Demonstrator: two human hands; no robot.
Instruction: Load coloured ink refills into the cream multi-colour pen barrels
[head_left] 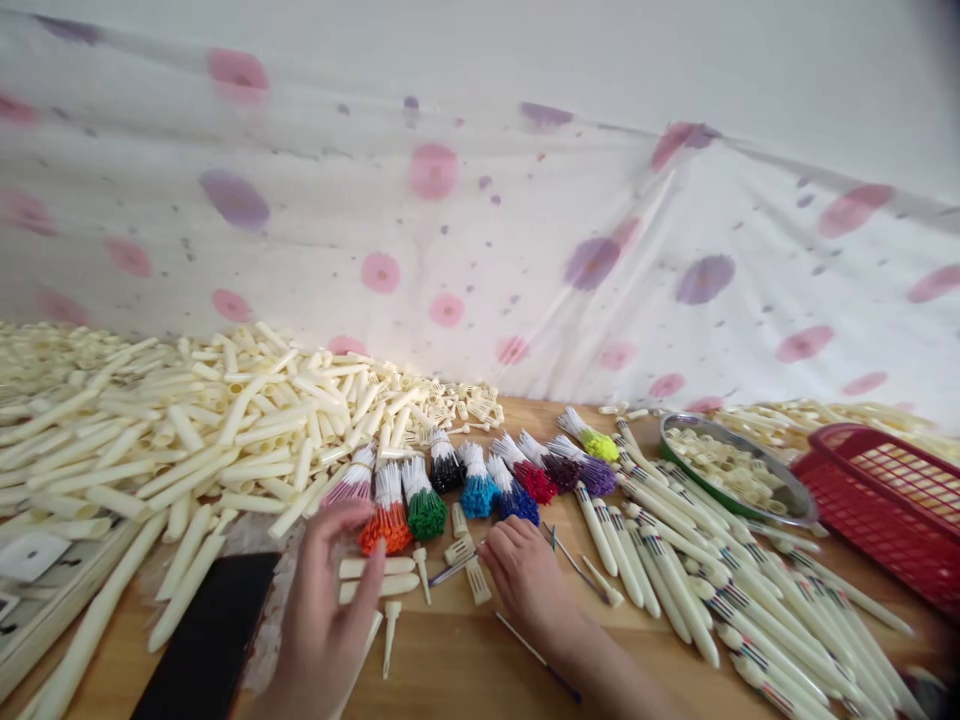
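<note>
My left hand [324, 600] hovers over the near table with thumb and forefinger spread apart. Beside its wrist shows part of a cream pen barrel [366, 650], apparently lying on the wood. My right hand [529, 575] is closed in a pinch at a thin pen refill [453, 568], which points left over slotted cream plastic pieces [477, 580]. Bundles of white-stemmed refills with coloured ends, such as orange [386, 530], green [426, 512] and blue [516, 500], lie just beyond both hands. A loose dark-tipped refill [536, 655] rests under my right forearm.
A large heap of cream barrels [225, 420] covers the left. At right lie many multi-colour pens [675, 580], a metal bowl [806, 508] of small cream parts and a red basket [885, 500]. A black flat object [210, 640] and a power strip [45, 600] sit near left.
</note>
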